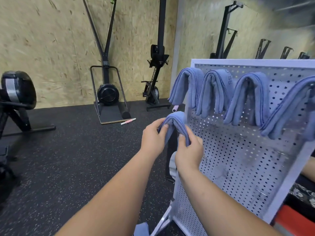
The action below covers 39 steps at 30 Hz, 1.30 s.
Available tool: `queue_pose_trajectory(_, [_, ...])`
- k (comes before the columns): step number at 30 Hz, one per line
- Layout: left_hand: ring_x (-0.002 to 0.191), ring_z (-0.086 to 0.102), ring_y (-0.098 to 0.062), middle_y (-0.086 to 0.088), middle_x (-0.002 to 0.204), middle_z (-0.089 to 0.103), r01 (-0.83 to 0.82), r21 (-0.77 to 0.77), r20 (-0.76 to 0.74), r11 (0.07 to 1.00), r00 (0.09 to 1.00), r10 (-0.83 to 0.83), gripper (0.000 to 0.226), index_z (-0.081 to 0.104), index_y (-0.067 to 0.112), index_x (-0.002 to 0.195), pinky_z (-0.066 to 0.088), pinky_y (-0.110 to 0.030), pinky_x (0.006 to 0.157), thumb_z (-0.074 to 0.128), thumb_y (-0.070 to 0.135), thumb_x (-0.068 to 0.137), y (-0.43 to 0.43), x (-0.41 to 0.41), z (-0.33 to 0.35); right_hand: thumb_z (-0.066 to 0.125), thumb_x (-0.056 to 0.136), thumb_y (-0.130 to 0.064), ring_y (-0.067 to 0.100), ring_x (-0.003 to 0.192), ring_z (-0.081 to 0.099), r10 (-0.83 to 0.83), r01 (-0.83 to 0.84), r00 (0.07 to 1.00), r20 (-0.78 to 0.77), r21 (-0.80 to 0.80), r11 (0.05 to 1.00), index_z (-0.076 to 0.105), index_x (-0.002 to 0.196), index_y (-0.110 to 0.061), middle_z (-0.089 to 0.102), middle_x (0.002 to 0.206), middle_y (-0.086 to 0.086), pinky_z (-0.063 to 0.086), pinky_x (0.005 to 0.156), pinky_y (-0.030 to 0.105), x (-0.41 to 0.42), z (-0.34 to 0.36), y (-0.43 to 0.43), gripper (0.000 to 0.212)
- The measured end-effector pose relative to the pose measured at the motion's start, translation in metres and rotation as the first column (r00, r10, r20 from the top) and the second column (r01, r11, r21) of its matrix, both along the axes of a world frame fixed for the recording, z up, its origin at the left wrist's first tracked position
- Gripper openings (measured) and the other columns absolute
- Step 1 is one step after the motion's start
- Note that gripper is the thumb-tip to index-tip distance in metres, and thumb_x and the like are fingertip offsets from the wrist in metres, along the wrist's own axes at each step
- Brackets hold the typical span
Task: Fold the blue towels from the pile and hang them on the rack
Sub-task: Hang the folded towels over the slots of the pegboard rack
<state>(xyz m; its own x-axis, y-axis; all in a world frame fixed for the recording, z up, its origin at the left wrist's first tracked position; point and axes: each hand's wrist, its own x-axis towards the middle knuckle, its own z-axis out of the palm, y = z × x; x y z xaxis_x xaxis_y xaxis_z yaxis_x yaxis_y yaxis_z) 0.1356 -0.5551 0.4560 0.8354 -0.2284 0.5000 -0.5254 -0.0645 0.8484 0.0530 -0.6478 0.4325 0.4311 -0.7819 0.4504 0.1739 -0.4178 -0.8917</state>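
Note:
A folded blue towel (176, 120) is bent into an arch at the left edge of the white pegboard rack (242, 155), below the top row. My left hand (153, 137) pinches its left side and my right hand (187, 150) grips its right side. Several folded blue towels hang in the same arch shape along the rack's top row, among them one at the left end (185, 86), one beside it (214, 92) and one further right (247, 99). Part of another blue towel (141, 229) shows on the floor at the bottom edge.
The rack stands on a white foot (163, 223) on the black rubber floor. A ski trainer (109, 92) and a rowing machine (155, 92) stand against the chipboard wall. Another black machine (15, 103) is at the left. A pink roller stick (128, 121) lies on the floor.

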Motion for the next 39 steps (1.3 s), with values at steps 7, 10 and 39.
queue_pose_trajectory(7, [0.099, 0.07, -0.003, 0.019, 0.102, 0.077, 0.046, 0.095, 0.002, 0.994, 0.999, -0.046, 0.024, 0.073, 0.039, 0.121, 0.056, -0.032, 0.088, 0.058, 0.03, 0.105, -0.041, 0.037, 0.009, 0.059, 0.105, -0.028, 0.016, 0.111, 0.058, -0.125, 0.125, 0.992, -0.003, 0.08, 0.989, 0.064, 0.141, -0.046, 0.047, 0.117, -0.012, 0.037, 0.084, 0.024, 0.033, -0.003, -0.024, 0.041])
queue_pose_trajectory(10, [0.092, 0.068, -0.006, 0.015, 0.097, 0.075, 0.051, 0.173, -0.028, 0.984, 0.999, -0.047, 0.021, 0.074, 0.036, 0.118, 0.049, -0.028, 0.077, 0.057, 0.03, 0.106, -0.061, 0.044, 0.001, 0.057, 0.105, -0.035, 0.019, 0.11, 0.059, -0.164, 0.17, 0.983, -0.087, 0.075, 0.983, 0.062, 0.142, -0.048, 0.046, 0.117, -0.011, 0.038, 0.086, 0.029, 0.04, -0.011, -0.04, 0.039])
queue_pose_trajectory(39, [0.105, 0.068, -0.008, 0.014, 0.121, 0.074, 0.1, 0.439, -0.129, 0.893, 0.991, -0.047, 0.032, 0.073, 0.03, 0.128, 0.057, -0.035, 0.095, 0.074, 0.033, 0.097, -0.033, 0.002, -0.093, 0.064, 0.102, -0.037, 0.024, 0.135, 0.038, -0.211, 0.03, 0.867, -0.451, -0.377, 0.926, 0.045, 0.158, -0.015, 0.046, 0.145, 0.005, 0.042, 0.106, 0.04, -0.005, -0.014, -0.047, 0.063])
